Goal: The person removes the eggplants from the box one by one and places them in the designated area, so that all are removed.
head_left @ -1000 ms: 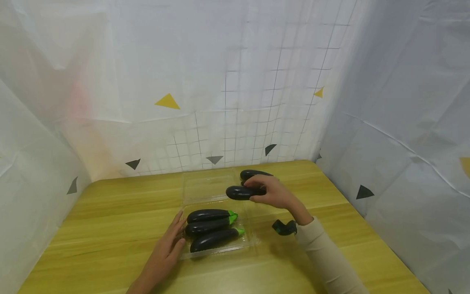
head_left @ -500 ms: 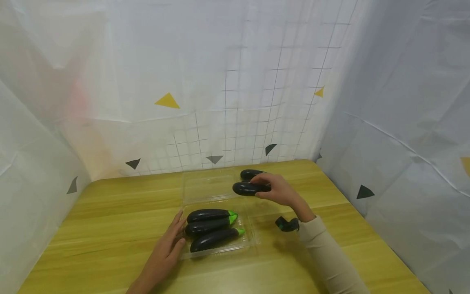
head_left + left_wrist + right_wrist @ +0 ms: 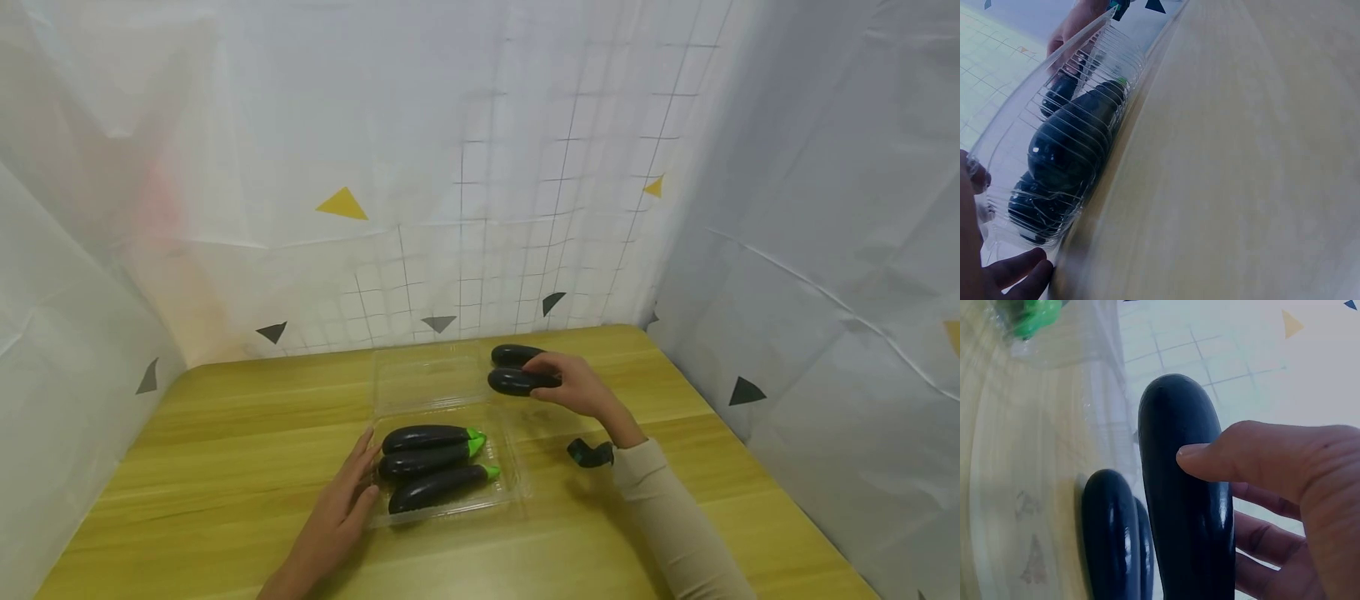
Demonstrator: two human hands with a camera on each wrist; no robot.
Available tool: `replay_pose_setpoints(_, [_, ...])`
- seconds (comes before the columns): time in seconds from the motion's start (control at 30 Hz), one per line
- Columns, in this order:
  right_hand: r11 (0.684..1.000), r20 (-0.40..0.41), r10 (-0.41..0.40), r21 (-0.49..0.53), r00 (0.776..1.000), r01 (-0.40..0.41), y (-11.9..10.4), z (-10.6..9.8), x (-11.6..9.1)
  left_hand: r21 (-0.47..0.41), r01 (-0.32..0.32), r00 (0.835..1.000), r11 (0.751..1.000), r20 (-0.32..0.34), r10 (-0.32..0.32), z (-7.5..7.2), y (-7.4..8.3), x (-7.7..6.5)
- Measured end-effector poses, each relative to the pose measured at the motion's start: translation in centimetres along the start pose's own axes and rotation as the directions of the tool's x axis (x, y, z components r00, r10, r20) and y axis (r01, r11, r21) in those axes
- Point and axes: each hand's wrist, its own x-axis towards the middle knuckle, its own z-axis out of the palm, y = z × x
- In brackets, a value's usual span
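Observation:
A clear plastic clamshell box (image 3: 510,492) lies unfolded on the table, with three dark eggplants (image 3: 429,437) with green stems inside its near half. My left hand (image 3: 337,508) rests against the left wall of the box, thumb and fingers spread; the left wrist view shows its fingertips (image 3: 1022,265) at the plastic. My right hand (image 3: 573,387) holds another eggplant (image 3: 513,382) between thumb and fingers, right of the lid. In the right wrist view this held eggplant (image 3: 1175,437) is above the table, with two more eggplants (image 3: 1109,531) lying lower beyond it.
The box's transparent lid (image 3: 431,375) lies flat behind the base. White sheeting (image 3: 420,275) walls the table (image 3: 240,450) at the back and sides. A black wrist-worn device (image 3: 590,453) hangs below the right wrist.
My right hand has carried the held eggplant to the right and slightly back, close to the eggplant at the rear. The left hand and the box have stayed in place.

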Motion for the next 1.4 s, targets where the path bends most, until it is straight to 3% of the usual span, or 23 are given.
replay_pose_setpoints(0.33, [0.995, -0.001, 0.098, 0.019, 0.995, -0.098, 1.8, 0.5, -0.1, 0.000, 0.011, 1.000, 1.000, 0.012, -0.011, 0.0, -0.1, 0.0])
replay_pose_setpoints(0.67, [0.990, -0.001, 0.141, -0.023, 0.990, -0.141, 2.6, 0.7, -0.5, 0.023, 0.005, 1.000, 1.000, -0.002, -0.005, -0.1, 0.2, 0.1])
replay_pose_setpoints(1.4, [0.989, -0.001, 0.128, -0.077, 0.992, -0.128, 5.5, 1.8, -0.9, 0.022, 0.017, 1.000, 1.000, -0.006, -0.017, 0.0, -0.1, 0.1])
